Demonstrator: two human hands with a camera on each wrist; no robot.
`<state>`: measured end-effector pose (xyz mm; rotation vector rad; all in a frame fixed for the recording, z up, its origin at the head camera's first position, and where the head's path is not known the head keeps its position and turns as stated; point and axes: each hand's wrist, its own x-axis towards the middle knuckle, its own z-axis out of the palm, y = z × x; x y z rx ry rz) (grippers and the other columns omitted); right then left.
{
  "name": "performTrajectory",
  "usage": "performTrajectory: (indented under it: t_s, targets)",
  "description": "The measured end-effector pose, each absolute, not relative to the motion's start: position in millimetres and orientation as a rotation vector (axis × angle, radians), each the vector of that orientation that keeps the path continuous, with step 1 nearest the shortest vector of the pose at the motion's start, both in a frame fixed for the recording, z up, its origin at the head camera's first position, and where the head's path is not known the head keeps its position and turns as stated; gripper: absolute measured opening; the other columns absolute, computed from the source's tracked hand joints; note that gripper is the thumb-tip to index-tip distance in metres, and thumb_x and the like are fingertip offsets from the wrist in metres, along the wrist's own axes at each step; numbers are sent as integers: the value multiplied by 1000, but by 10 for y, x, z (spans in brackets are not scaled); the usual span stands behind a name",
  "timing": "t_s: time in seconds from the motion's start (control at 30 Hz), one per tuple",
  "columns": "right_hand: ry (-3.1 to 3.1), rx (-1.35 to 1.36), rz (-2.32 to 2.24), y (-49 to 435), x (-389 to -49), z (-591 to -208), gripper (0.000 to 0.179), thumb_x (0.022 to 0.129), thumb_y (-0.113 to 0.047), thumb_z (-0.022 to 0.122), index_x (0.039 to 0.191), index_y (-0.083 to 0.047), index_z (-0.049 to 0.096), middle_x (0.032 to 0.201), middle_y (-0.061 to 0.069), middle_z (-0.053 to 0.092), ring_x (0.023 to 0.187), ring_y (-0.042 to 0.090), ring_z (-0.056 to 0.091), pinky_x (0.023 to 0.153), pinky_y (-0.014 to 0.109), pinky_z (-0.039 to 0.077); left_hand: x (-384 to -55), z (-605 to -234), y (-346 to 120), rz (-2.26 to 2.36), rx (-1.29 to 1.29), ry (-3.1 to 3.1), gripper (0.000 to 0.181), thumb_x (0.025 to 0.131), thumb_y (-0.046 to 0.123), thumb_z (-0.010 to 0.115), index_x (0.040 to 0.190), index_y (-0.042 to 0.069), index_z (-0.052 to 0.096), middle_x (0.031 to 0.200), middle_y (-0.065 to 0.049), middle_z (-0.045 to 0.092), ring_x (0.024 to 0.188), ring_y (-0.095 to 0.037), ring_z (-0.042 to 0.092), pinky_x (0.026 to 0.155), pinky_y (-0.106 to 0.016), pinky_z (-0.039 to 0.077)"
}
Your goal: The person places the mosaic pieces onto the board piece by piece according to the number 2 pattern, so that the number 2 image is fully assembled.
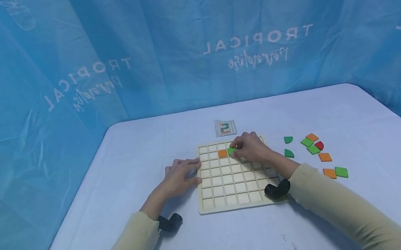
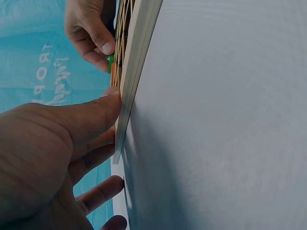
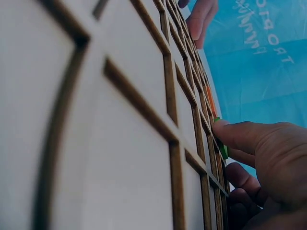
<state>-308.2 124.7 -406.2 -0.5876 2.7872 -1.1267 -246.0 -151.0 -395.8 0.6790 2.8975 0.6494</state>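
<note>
Beige sleeves [image 1: 343,207] slanted toward a gridded board [image 1: 229,189], its left edge touched by the spread left hand [image 1: 180,178], seemingly for steadiness, while the right hand [image 1: 252,147] pinched a green tile [image 1: 231,151] on it beside an orange tile [image 1: 222,153], probably for fine control.

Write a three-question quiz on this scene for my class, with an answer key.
1. Which hand pinches the green tile at the gridded board?
2. True or false: in the head view, the board's orange tile lies to the right of that green tile.
3. How many red pieces lie right of the board in the head view?

Key: 1. The right hand. 2. False; it lies left. 3. One.
</note>
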Motion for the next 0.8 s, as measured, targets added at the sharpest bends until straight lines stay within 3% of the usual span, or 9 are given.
performTrajectory:
  t_s: [0.8]
  targets:
    - [2773,-586,-1153,1262,-3086,-4074,29,87,-19,72,114,-8,69,92,7,55,96,28,43,78,42,39,-2454,-3964,-1501,640,676,2906,52,91,30,67,138,11,53,146,-2,44,127,-26,36,88,-46,26]
